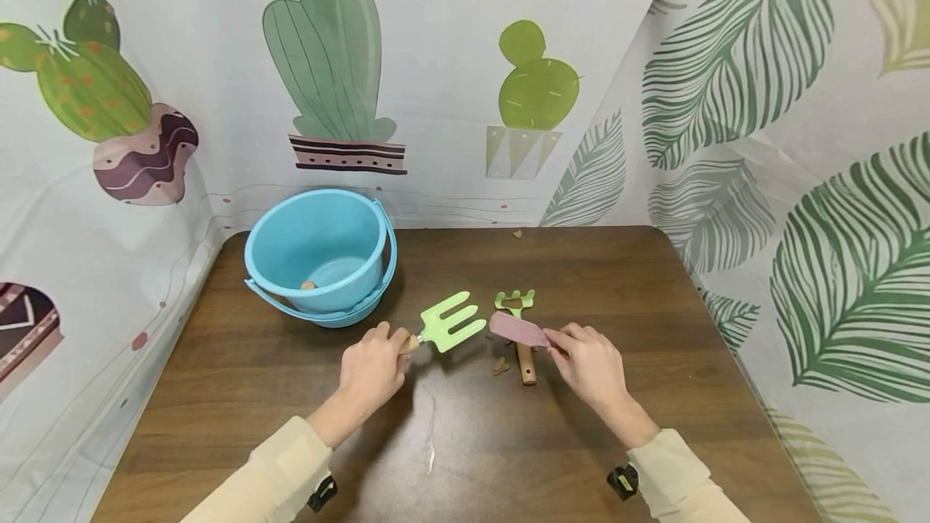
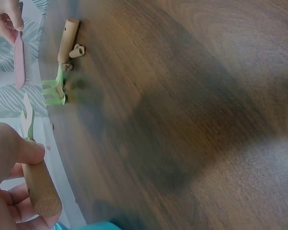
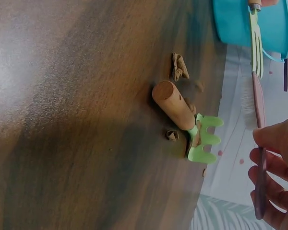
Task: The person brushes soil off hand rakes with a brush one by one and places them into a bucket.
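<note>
My left hand (image 1: 374, 367) grips the wooden handle of a green garden fork (image 1: 447, 323), its three tines pointing right above the table. Between thumb and fingers my right hand (image 1: 590, 361) holds a pink brush (image 1: 517, 329), its white bristles (image 3: 248, 103) facing down in the right wrist view. The brush head is close to the fork's tines. Below it on the table lies a small green hand rake (image 1: 515, 300) with a wooden handle (image 3: 174, 105). Part of the rake is hidden behind the brush in the head view.
A light blue bucket (image 1: 320, 236) stands at the back left, its handle lowered and a small brown piece inside. Dry brown scraps (image 1: 500, 366) lie around the rake, and another scrap (image 1: 518, 233) near the back edge. Patterned cloth hangs behind the wooden table (image 1: 465, 442).
</note>
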`<state>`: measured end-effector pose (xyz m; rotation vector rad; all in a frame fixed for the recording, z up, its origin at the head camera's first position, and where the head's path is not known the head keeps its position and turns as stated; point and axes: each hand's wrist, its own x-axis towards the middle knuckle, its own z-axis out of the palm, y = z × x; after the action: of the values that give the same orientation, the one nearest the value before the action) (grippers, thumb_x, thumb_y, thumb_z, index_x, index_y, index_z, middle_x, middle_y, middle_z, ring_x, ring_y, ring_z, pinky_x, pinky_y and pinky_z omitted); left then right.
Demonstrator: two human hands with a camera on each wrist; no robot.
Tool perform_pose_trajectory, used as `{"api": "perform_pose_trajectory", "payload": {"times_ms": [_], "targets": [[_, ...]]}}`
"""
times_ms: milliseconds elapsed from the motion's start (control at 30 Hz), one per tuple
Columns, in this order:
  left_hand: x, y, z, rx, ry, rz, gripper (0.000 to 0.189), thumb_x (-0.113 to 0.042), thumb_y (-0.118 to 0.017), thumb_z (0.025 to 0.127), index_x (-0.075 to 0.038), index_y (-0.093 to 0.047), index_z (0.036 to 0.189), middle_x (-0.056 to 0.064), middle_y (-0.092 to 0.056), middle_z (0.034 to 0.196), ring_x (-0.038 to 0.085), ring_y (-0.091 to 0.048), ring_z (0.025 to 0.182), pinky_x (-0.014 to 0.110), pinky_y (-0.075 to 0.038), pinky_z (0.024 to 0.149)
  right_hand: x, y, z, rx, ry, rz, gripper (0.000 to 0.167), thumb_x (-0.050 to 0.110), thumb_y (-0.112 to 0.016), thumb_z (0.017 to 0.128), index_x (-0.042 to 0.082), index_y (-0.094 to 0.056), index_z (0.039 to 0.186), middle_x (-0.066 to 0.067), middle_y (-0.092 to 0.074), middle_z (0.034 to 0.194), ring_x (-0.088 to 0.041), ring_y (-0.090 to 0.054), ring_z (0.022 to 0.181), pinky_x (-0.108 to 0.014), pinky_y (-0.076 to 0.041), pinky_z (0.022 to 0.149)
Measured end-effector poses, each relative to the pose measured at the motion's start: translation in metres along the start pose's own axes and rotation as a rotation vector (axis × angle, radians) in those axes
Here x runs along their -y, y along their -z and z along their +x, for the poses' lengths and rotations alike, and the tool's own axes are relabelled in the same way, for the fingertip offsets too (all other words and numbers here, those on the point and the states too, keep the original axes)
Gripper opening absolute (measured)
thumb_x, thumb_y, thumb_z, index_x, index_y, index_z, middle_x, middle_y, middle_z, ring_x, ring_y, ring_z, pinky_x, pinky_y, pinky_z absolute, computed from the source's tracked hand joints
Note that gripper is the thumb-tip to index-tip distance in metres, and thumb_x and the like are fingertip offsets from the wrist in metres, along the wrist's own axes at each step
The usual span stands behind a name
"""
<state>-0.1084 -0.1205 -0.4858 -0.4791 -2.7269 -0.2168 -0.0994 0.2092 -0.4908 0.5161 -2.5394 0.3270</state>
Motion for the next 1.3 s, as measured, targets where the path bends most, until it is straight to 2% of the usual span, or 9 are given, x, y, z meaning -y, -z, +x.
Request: {"api": "perform_pose_trajectory", "payload": {"times_ms": [400,600,867,1167,1300], "targets": [[-0.0009,-0.0031,-0.0015,-0.008,0.015,-0.025,0.025,-0.019,-0.076,0.064,-0.015,-0.060,0.083,0.003,-0.047,0.068,0.023,-0.055,0.062,0.038,-0.041,0.039,-0.0059,-0.0005,-0.0031,-0.017,-0.032,0.001,0.028,0.010,-0.077,0.068,0.013,-0.072,0.095,0.001,-0.064,0.079,-0.018,-0.057,0.064,-0.033,-0.045,0.052],[-0.0013,-0.0027,-0.0016,0.034,0.065,-0.065,0.025,-0.021,-0.075,0.067,-0.016,-0.062,0.087,0.003,-0.048,0.069,0.024,-0.057,0.065,0.040,-0.042,0.041,-0.0050,-0.0012,-0.0025,-0.027,-0.042,0.016,0.027,0.010,-0.077,0.068,0.014,-0.072,0.095,0.002,-0.064,0.078,-0.017,-0.055,0.063,-0.032,-0.044,0.052],[-0.0023,-0.0031,-0.0002,0.116,0.160,-0.173,0.026,-0.024,-0.075,0.070,-0.019,-0.064,0.092,-0.002,-0.048,0.069,0.024,-0.058,0.060,0.037,-0.040,0.042,-0.0029,-0.0018,-0.0012,-0.036,-0.062,0.036,0.027,0.011,-0.077,0.068,0.014,-0.072,0.095,0.003,-0.064,0.078,-0.016,-0.055,0.063,-0.031,-0.044,0.051],[-0.0058,-0.0024,0.0027,0.253,0.339,-0.390,0.021,-0.029,-0.071,0.077,-0.025,-0.065,0.096,-0.008,-0.054,0.074,0.016,-0.055,0.061,0.032,-0.039,0.049,-0.0020,-0.0023,-0.0001,-0.054,-0.080,0.062,0.028,0.011,-0.077,0.069,0.015,-0.072,0.096,0.003,-0.064,0.078,-0.015,-0.056,0.064,-0.031,-0.044,0.051],[-0.0054,-0.0048,0.0037,0.298,0.397,-0.478,0.021,-0.030,-0.070,0.078,-0.026,-0.065,0.098,-0.009,-0.056,0.075,0.011,-0.052,0.061,0.031,-0.038,0.052,-0.0020,-0.0024,0.0001,-0.057,-0.096,0.072,0.027,0.011,-0.077,0.069,0.014,-0.073,0.096,0.003,-0.064,0.078,-0.014,-0.055,0.063,-0.030,-0.043,0.050]]}}
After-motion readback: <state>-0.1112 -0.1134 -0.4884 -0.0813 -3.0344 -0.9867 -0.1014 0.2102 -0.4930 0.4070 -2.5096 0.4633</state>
